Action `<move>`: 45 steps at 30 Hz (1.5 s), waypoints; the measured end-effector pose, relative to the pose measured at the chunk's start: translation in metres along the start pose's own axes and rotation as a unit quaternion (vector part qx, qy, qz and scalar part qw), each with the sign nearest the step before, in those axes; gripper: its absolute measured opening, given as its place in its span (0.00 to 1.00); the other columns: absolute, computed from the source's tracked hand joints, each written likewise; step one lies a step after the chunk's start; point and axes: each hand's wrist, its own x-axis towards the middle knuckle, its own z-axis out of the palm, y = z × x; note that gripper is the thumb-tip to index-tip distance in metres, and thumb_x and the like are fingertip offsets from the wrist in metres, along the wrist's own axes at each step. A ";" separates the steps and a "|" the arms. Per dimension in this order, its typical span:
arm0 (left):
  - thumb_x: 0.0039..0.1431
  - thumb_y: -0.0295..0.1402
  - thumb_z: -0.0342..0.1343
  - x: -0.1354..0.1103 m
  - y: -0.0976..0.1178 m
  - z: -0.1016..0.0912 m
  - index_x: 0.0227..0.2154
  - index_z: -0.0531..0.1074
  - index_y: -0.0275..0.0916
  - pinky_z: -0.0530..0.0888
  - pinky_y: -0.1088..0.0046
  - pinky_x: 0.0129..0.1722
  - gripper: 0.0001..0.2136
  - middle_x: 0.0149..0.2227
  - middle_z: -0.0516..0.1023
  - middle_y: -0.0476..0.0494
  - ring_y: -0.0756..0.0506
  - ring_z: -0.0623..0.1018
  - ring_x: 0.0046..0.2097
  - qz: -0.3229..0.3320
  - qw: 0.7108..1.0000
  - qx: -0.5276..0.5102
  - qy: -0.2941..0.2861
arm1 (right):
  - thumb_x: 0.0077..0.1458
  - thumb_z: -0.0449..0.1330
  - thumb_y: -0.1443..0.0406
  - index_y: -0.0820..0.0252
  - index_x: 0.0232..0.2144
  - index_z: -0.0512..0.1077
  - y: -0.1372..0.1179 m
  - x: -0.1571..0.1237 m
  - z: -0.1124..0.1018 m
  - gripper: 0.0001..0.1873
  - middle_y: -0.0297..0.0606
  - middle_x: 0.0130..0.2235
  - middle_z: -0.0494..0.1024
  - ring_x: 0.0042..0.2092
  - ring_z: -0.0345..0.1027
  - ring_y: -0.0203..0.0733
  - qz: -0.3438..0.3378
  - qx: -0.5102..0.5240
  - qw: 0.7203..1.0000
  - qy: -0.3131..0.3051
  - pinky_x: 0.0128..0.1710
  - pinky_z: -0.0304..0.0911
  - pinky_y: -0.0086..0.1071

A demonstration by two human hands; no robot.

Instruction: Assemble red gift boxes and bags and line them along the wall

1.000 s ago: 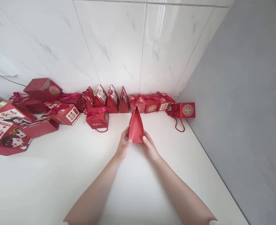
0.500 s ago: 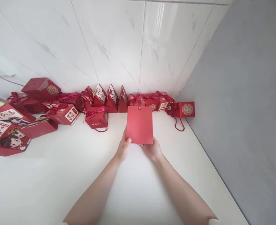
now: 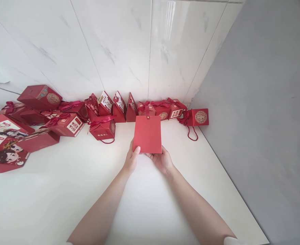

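Observation:
Both hands hold a red gift box (image 3: 148,135) up above the white table, its plain flat side facing me and a small strap with a gold stud at its top edge. My left hand (image 3: 131,161) grips the lower left corner, thumb on the front face and fingers out of sight behind. My right hand (image 3: 165,163) is at the lower right corner, with its curled fingers under the bottom edge, partly hidden by the box. Just behind it stand a pink-red box with a bow (image 3: 146,108) and another ribboned red box (image 3: 163,112).
Along the tiled wall (image 3: 124,44) stand several red boxes, including triangular ones (image 3: 119,107). A ribboned box with a cord (image 3: 102,128) sits forward of them. Larger boxes (image 3: 5,154) crowd the left. A box (image 3: 199,117) lies near the grey side panel (image 3: 262,119).
The held box has tilted slightly and shifted a little left and up in the picture. Both hands keep their places on it. The surroundings have slid slightly left as the camera moved.

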 end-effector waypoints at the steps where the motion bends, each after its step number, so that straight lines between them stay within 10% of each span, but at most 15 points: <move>1: 0.65 0.46 0.49 0.000 0.000 0.000 0.59 0.63 0.42 0.62 0.56 0.64 0.24 0.63 0.66 0.39 0.38 0.63 0.65 -0.005 1.000 -0.001 0.001 | 0.60 0.57 0.58 0.54 0.40 0.74 0.000 0.000 0.000 0.10 0.36 0.44 0.80 0.50 0.71 0.49 0.000 -0.002 1.000 -0.004 0.51 0.70 0.47; 12: 0.59 0.40 0.58 -0.002 0.019 0.002 0.66 0.52 0.48 0.64 0.56 0.63 0.34 0.66 0.61 0.41 0.37 0.63 0.65 -0.018 0.999 -0.021 -0.028 | 0.58 0.58 0.58 0.52 0.40 0.75 0.001 -0.001 0.000 0.10 0.33 0.43 0.80 0.50 0.72 0.48 -0.013 -0.013 1.000 0.000 0.51 0.68 0.45; 17: 0.56 0.38 0.61 0.003 0.009 -0.002 0.60 0.61 0.43 0.70 0.55 0.55 0.30 0.62 0.66 0.36 0.35 0.68 0.61 -0.043 0.996 -0.072 0.012 | 0.59 0.53 0.44 0.47 0.54 0.68 0.001 -0.006 0.007 0.26 0.36 0.59 0.70 0.59 0.65 0.52 -0.077 -0.040 0.995 -0.048 0.53 0.66 0.50; 21: 0.57 0.41 0.59 0.004 0.008 -0.001 0.60 0.60 0.46 0.73 0.59 0.50 0.28 0.61 0.67 0.38 0.36 0.70 0.59 -0.040 0.995 -0.086 0.045 | 0.51 0.66 0.52 0.46 0.58 0.62 0.003 -0.003 0.009 0.35 0.37 0.63 0.65 0.60 0.63 0.52 -0.097 -0.099 0.990 -0.031 0.55 0.66 0.50; 27: 0.61 0.47 0.52 0.004 0.014 0.000 0.57 0.63 0.45 0.73 0.68 0.35 0.23 0.62 0.64 0.39 0.40 0.73 0.50 -0.056 0.993 -0.093 0.041 | 0.57 0.62 0.54 0.48 0.53 0.66 0.000 -0.003 0.008 0.23 0.37 0.58 0.71 0.56 0.67 0.49 -0.064 -0.069 0.995 -0.014 0.54 0.67 0.48; 45: 0.63 0.44 0.50 0.001 0.015 -0.001 0.58 0.63 0.45 0.71 0.67 0.35 0.22 0.59 0.66 0.40 0.43 0.72 0.45 -0.058 0.994 -0.095 0.004 | 0.60 0.60 0.59 0.46 0.57 0.64 -0.004 -0.003 0.007 0.23 0.35 0.60 0.69 0.56 0.66 0.47 -0.067 -0.026 0.997 -0.025 0.53 0.68 0.46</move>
